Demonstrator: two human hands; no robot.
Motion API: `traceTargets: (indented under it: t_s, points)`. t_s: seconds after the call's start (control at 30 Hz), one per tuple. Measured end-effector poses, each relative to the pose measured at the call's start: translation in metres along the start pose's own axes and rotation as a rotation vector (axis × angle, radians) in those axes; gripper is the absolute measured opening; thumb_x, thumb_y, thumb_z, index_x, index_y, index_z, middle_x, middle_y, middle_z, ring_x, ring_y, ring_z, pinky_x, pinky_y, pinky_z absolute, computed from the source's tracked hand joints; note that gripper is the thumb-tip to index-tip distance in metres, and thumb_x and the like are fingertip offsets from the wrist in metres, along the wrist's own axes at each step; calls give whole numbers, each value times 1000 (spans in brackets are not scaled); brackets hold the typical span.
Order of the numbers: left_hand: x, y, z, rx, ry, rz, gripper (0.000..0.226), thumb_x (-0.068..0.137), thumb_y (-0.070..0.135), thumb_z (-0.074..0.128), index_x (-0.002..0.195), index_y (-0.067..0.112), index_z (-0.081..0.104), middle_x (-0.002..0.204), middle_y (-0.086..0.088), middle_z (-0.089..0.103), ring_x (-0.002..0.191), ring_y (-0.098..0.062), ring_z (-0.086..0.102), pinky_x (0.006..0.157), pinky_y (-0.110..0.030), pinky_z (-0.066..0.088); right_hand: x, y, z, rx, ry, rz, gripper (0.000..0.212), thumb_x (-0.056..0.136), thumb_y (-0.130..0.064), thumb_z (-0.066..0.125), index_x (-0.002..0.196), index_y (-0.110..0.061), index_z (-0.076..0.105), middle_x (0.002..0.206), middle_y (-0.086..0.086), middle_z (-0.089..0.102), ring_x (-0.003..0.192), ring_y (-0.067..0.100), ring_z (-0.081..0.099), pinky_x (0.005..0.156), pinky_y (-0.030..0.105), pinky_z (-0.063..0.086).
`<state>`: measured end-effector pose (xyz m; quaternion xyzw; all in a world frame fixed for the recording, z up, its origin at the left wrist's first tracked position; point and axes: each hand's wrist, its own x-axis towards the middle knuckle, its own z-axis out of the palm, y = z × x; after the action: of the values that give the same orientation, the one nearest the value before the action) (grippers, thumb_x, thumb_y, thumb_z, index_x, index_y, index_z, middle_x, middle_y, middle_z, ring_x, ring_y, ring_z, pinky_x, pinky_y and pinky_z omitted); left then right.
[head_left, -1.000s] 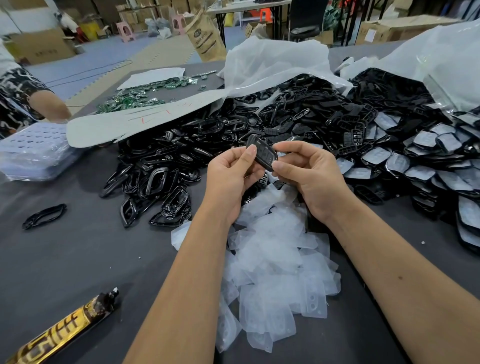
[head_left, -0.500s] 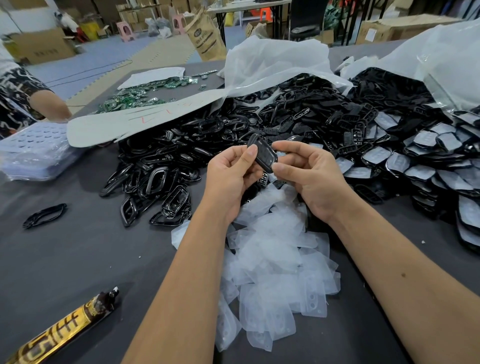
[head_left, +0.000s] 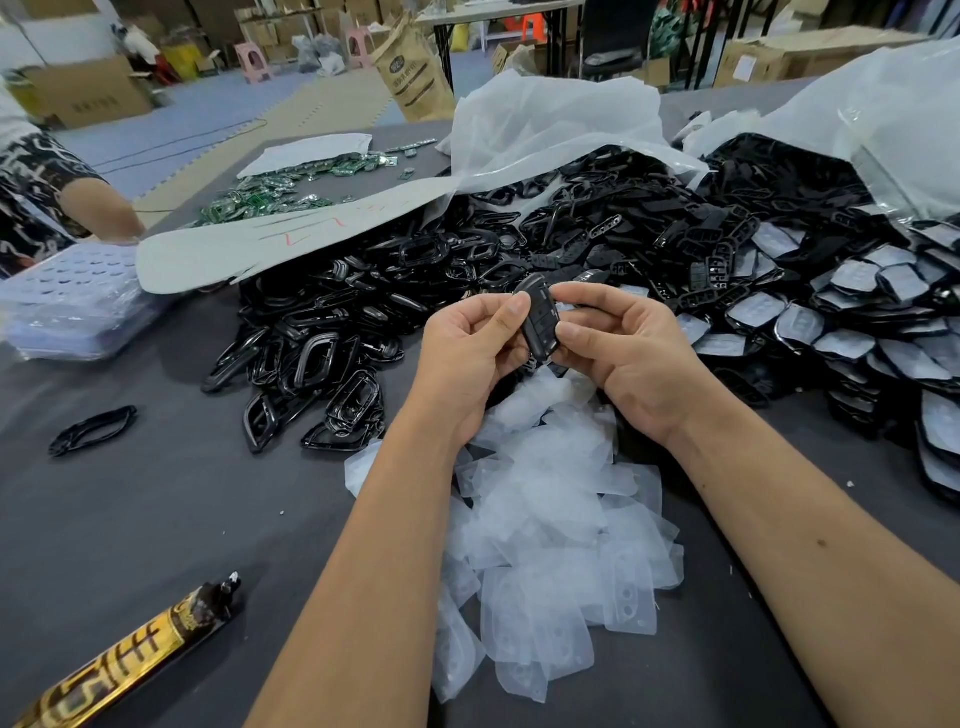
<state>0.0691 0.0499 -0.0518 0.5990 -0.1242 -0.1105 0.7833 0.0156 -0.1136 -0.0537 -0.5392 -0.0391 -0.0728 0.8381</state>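
A black key-fob shell (head_left: 540, 319) is held upright above the table between both hands. My left hand (head_left: 470, 358) pinches its left edge with thumb and fingers. My right hand (head_left: 623, 348) grips its right edge, thumb on the lower part and fingers curled over the top. Below the hands lies a heap of clear plastic film pieces (head_left: 545, 530). A pile of black frame rings (head_left: 322, 338) spreads to the left, and black shells with white film (head_left: 857, 312) lie to the right.
The dark grey table (head_left: 130, 519) carries a gold-and-black tube (head_left: 130, 660) at the front left and a lone black ring (head_left: 91, 431). Green circuit boards (head_left: 270, 192) lie at the back. Clear trays (head_left: 72, 301) and another person's arm (head_left: 98, 208) are at the left.
Both hands have turned the fob a little more upright and shifted their fingers on it. Everything else on the table has stayed put.
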Motion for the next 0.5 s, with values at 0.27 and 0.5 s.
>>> traceTargets:
  t_s: [0.27, 0.5]
  points:
    - [0, 0, -2, 24, 59, 29, 9, 99, 10, 67, 92, 5, 71, 73, -5, 67, 58, -8, 52, 61, -20, 49, 2, 3, 3, -55, 43, 50, 43, 77, 1, 76, 118, -9, 71, 89, 9, 76, 79, 22, 72, 78, 30, 61]
    - [-2, -1, -1, 91, 2, 51, 10, 97, 13, 70, 88, 15, 74, 75, -2, 73, 66, -11, 63, 67, -27, 53, 2, 3, -2, -71, 21, 26, 43, 84, 18, 66, 114, -12, 72, 90, 7, 78, 84, 21, 74, 79, 27, 61]
